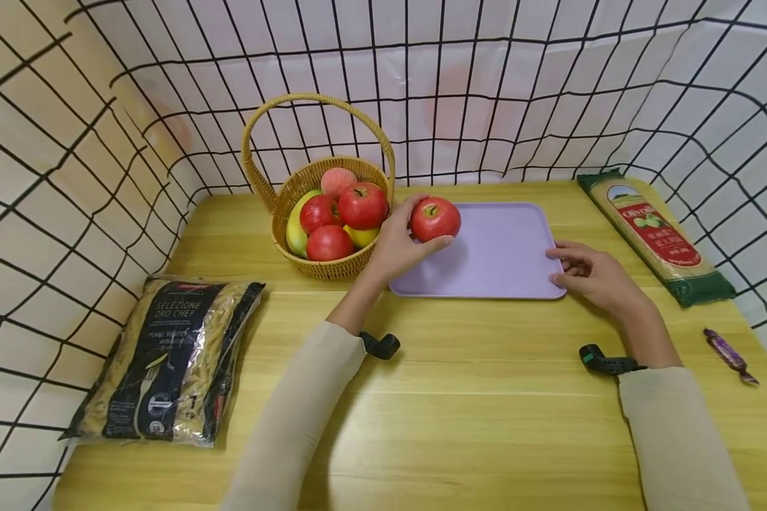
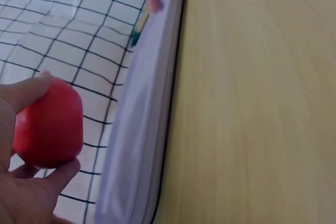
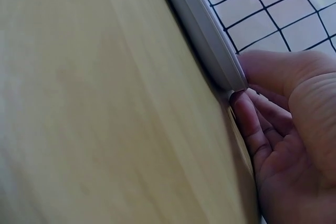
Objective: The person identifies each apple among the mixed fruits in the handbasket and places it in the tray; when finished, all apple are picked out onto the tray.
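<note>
Nearest me, two pale sleeves (image 1: 680,433) come in from the bottom of the head view, and I see a black wrist camera (image 1: 381,345) strapped on the left arm, its twin on the right. Bare wood surface (image 1: 473,426) lies between them. At the lower left of the frame I have a bag of penne (image 1: 166,362) lying flat; at the lower right, a purple-wrapped candy (image 1: 731,356).

A little farther on, my right hand (image 1: 591,277) pinches the edge of the lilac tray (image 1: 498,248), right of centre, with other fingers curled beneath the rim. My left hand (image 1: 401,245), near the middle, is curved partway closed around a red apple (image 1: 436,220), thumb on one side and fingers on the other, raised above the tray's left end.

A green-ended packet (image 1: 658,238) slants across the right of the frame. Upper left of centre, the wicker basket (image 1: 319,270) carries three more red apples (image 1: 363,206), a pink fruit (image 1: 337,182) and yellow-green fruit (image 1: 300,231). Farthest off, I see white sheeting (image 1: 486,78) with black grid lines.
</note>
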A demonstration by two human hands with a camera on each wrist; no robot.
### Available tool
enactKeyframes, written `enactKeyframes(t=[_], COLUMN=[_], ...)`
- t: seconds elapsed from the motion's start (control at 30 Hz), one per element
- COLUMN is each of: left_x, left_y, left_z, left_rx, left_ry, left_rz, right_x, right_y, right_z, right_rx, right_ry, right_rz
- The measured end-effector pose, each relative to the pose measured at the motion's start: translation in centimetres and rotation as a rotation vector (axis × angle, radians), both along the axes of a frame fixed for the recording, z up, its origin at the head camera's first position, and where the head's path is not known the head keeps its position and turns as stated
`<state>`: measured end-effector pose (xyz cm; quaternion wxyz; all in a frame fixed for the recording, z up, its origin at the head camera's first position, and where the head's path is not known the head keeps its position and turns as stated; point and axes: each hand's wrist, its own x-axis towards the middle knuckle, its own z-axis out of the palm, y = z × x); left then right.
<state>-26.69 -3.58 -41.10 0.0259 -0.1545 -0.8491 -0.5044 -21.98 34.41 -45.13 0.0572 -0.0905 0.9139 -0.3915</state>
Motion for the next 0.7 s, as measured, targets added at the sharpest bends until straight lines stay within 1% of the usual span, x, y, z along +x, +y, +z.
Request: enactKeyframes(t=[0.1,0.2,0.23,0.33,0.47,0.57,0.7], left_x=[-0.8,-1.6,-1.9,-2.6,-3.0,-3.2,-3.8], left_y=[0.8,1.4,1.6,2.3,2.9,3.0,3.0], left_z=[-0.5,-1.0,-1.2,-1.9,-2.7,-2.9,-3.2], left_rx=[-0.024,-0.054,-0.058,-0.059,-0.050,-0.051,-0.073], left_ry=[-0.039,-0.040,-0.033,-0.019,-0.055,-0.075,-0.050], left_rz=[0.045,0.092,0.099,0.107,0.119,0.128,0.110], right_x=[-0.1,-0.2,-0.2,-0.2,-0.3,-0.3,-0.2], right_y=[0.2,0.2,0.3,0.4,0.5,0.5,0.4], right_z=[-0.1,-0.2,-0.3,-0.3,-0.4,-0.4,-0.1], right_rx=[-0.029,-0.049,-0.052,-0.050,-0.040,-0.034,-0.034], right_ry=[-0.011,-0.024,-0.027,-0.036,-0.052,-0.059,-0.057], right_rz=[0.004,0.007,0.005,0.002,0.007,0.009,0.006])
